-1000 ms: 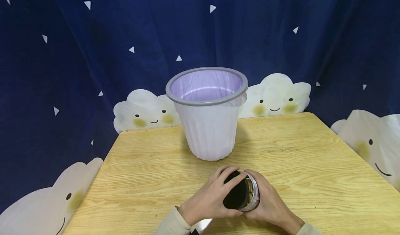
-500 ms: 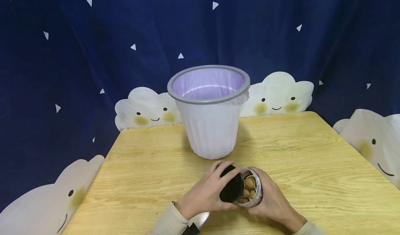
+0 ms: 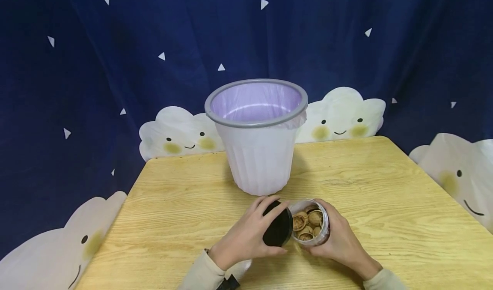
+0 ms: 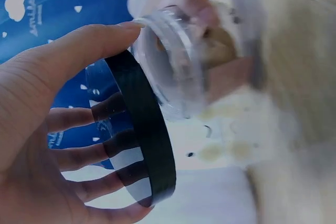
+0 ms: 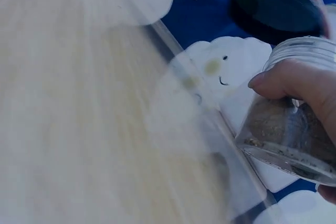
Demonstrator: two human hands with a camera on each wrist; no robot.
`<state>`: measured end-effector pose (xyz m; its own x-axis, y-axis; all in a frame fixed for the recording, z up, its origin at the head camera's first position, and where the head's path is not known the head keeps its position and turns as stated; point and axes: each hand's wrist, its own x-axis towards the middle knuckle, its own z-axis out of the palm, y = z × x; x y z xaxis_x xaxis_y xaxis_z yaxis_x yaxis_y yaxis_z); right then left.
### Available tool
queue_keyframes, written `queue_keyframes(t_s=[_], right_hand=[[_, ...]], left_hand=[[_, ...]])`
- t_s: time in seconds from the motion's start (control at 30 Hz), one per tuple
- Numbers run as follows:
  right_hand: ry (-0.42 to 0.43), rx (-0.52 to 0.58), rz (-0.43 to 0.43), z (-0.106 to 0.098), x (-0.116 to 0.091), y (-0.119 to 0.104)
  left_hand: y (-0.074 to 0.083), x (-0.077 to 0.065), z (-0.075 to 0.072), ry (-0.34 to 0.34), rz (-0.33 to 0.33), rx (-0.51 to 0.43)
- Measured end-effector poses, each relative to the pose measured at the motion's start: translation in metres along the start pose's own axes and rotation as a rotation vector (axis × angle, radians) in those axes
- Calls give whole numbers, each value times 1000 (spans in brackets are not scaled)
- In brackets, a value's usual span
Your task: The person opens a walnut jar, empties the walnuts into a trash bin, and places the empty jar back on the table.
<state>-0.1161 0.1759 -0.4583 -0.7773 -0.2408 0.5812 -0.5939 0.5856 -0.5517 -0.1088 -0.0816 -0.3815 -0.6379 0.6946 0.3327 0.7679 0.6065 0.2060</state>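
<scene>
My left hand [image 3: 246, 234] grips a round black-rimmed lid [image 4: 147, 129] by its edge, thumb on one side and fingers spread along the other. In the left wrist view the lid's top looks see-through, with the fingers showing behind it. My right hand [image 3: 343, 243] holds a clear plastic jar [image 5: 289, 135] round its side, its mouth uncovered and tilted toward the head camera. Several walnut shells [image 3: 307, 225] lie inside the jar, some of them halves with the hollow side showing. The lid sits just left of the jar's rim, off the mouth.
Behind the hands, a white trash bin [image 3: 262, 157] with a grey rim and a purple-looking lined inside stands on the wooden table [image 3: 173, 204]. A dark blue curtain [image 3: 185, 33] with white triangles and cloud faces hangs around the table's back and sides.
The lid has come off the jar's mouth and shifted left with my left hand. The jar has moved slightly up and right in view, baring the walnut shells inside.
</scene>
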Motion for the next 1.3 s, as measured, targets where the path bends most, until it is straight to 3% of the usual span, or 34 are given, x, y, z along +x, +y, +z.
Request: queue_keyframes(t_s=[0.13,0.27,0.5,0.63,0.87,0.97,1.03,1.1,1.2,1.3], right_hand=[[28,4,7,-5,5,5],[39,22,16,-8,9,7],[51,5,27,-13,15,7],[52,-10,33,-19,22,7],[87,-28,13,-31,37,1],[114,-24,22,-37,44,-2],[132,-30,34,-41,48,-3],[143,-33,47,-44,53,-5],[156,-48,55,-51,60,-6],[167,-54,49,-60,70,-8]], left_hand=[[-3,-11,8,-71,-17,11],[-4,-18,20,-133,20,35],[-5,-27,32,-171,66,72],[-9,-29,36,-180,40,58],[-14,-33,40,-285,8,-14],[-16,-34,41,-293,13,-33],[-19,-34,38,-253,4,-40],[-24,-32,28,-164,-48,-58],[-39,-22,-1,64,-185,-85],[-58,-4,-45,324,-302,-77]])
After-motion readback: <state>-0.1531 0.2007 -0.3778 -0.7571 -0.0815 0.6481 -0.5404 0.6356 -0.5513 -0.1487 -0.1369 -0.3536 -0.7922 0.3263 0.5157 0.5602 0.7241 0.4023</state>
